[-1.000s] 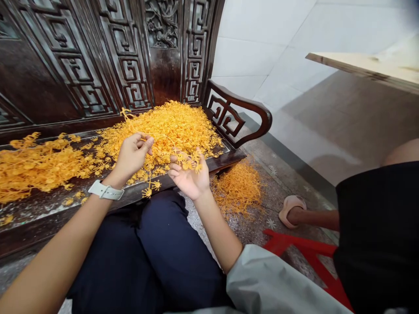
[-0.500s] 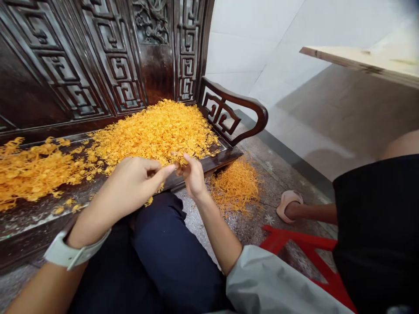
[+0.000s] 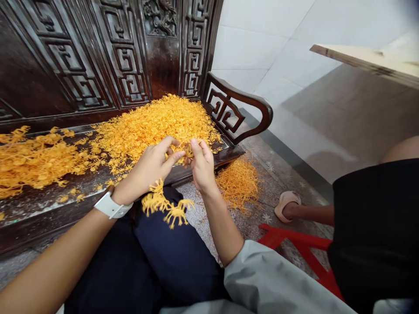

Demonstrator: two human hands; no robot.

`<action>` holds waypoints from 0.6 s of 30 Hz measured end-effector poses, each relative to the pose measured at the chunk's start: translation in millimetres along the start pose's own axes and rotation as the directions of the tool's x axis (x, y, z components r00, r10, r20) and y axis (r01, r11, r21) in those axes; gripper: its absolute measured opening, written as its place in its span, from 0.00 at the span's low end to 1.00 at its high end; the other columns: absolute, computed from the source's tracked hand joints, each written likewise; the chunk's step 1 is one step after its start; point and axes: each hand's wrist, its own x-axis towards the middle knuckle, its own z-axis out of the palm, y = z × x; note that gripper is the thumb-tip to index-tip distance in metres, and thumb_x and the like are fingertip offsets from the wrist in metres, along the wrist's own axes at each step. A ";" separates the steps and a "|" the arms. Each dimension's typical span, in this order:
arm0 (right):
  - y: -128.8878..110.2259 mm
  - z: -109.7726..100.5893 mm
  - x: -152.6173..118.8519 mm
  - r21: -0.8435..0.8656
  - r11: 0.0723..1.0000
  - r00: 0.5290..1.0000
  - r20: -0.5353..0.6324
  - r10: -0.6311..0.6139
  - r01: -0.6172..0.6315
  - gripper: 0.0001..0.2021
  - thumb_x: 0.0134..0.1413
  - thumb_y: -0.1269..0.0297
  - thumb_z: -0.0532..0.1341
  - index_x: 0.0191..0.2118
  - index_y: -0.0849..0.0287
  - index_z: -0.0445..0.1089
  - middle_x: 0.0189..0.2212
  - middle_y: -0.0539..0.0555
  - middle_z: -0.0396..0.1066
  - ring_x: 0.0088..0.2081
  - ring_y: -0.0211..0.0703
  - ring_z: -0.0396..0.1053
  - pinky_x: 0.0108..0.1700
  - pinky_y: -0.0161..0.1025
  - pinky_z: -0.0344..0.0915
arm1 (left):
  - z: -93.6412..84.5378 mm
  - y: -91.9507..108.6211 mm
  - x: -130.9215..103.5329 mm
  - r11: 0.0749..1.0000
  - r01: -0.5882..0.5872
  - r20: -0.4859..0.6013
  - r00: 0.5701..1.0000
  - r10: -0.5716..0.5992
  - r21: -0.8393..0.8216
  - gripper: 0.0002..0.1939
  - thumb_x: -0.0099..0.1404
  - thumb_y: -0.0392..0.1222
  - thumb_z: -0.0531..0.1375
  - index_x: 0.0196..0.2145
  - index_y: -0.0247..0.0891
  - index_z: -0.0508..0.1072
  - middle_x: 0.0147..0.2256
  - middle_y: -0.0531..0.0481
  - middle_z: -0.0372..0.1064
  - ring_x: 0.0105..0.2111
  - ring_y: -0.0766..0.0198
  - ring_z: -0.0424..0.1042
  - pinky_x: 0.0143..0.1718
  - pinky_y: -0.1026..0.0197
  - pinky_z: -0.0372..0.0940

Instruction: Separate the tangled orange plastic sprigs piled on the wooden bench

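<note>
My left hand (image 3: 152,163), with a white-banded watch on its wrist, has thumb and forefinger closed on a yellow-orange branched plastic piece. Part of that branched piece (image 3: 165,204) dangles below the hand, over my knee, with curled claw-like tips. My right hand (image 3: 203,168) meets it fingertip to fingertip, thumb and forefinger pinched on the same small yellow bit. Fingers partly cover what lies between them. Right behind both hands, a heap of small yellow plastic pieces (image 3: 163,124) covers the bench seat. Longer yellow branched pieces (image 3: 39,161) lie at the left.
The dark carved wooden bench (image 3: 165,65) has a curved armrest (image 3: 266,115) at its right end. Thin orange plastic stems (image 3: 238,183) are piled on the floor. To the right are a red stool frame (image 3: 304,244), another person's leg and pink clog (image 3: 287,205), and a wooden board (image 3: 366,63).
Both hands have shifted slightly right and up in view, still pinched together. A branched yellow piece now hangs clearly below my left hand. The view has tilted a little.
</note>
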 end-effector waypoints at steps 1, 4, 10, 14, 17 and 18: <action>0.5 2.0 -0.8 0.005 1.000 1.000 -0.020 -0.009 0.009 0.19 0.65 0.40 0.66 0.42 0.50 0.66 0.37 0.52 0.64 0.36 0.42 0.65 0.33 0.38 0.63 | 1.1 0.1 -1.1 1.000 -0.002 -0.001 1.000 0.002 0.000 0.12 0.77 0.50 0.64 0.49 0.40 0.73 0.32 0.52 0.73 0.30 0.59 0.72 0.33 0.58 0.59; 7.3 11.1 -0.2 -0.030 0.998 0.996 -0.057 -0.063 0.062 0.21 0.66 0.37 0.63 0.42 0.51 0.67 0.39 0.54 0.66 0.39 0.44 0.67 0.37 0.39 0.65 | 5.6 2.0 -3.6 0.999 -0.041 0.040 0.998 0.041 0.003 0.08 0.75 0.44 0.65 0.45 0.40 0.70 0.34 0.50 0.73 0.29 0.60 0.70 0.33 0.58 0.57; 25.0 12.7 15.1 -0.080 0.991 0.976 -0.178 -0.124 0.111 0.34 0.67 0.25 0.55 0.28 0.53 0.55 0.26 0.50 0.53 0.28 0.40 0.53 0.30 0.39 0.54 | 3.8 5.3 -7.1 0.998 -0.061 0.182 0.982 0.057 0.018 0.16 0.79 0.46 0.56 0.32 0.41 0.67 0.26 0.51 0.67 0.24 0.61 0.63 0.30 0.56 0.52; 25.2 7.2 17.1 -0.063 0.996 0.984 -0.167 -0.066 0.056 0.36 0.65 0.22 0.55 0.27 0.54 0.56 0.24 0.50 0.53 0.27 0.39 0.53 0.29 0.38 0.52 | -0.4 2.8 -6.7 0.995 -0.061 0.234 0.969 0.078 -0.078 0.21 0.79 0.50 0.56 0.28 0.41 0.67 0.25 0.50 0.67 0.26 0.61 0.65 0.31 0.56 0.54; 20.9 13.8 15.3 -0.013 0.999 0.985 -0.171 0.031 -0.033 0.36 0.62 0.21 0.56 0.29 0.53 0.57 0.23 0.49 0.52 0.26 0.40 0.53 0.27 0.38 0.51 | 0.3 4.6 -2.3 0.988 -0.030 0.281 0.957 0.073 -0.154 0.22 0.76 0.50 0.57 0.24 0.41 0.64 0.22 0.52 0.62 0.23 0.63 0.60 0.28 0.56 0.52; 19.3 16.3 16.7 0.002 0.998 0.982 -0.174 0.068 -0.069 0.35 0.62 0.21 0.56 0.29 0.52 0.57 0.22 0.49 0.51 0.25 0.40 0.54 0.26 0.39 0.51 | 0.6 6.6 -0.7 0.983 -0.010 0.303 0.951 0.066 -0.184 0.22 0.76 0.50 0.57 0.24 0.41 0.64 0.22 0.52 0.60 0.22 0.63 0.59 0.27 0.57 0.51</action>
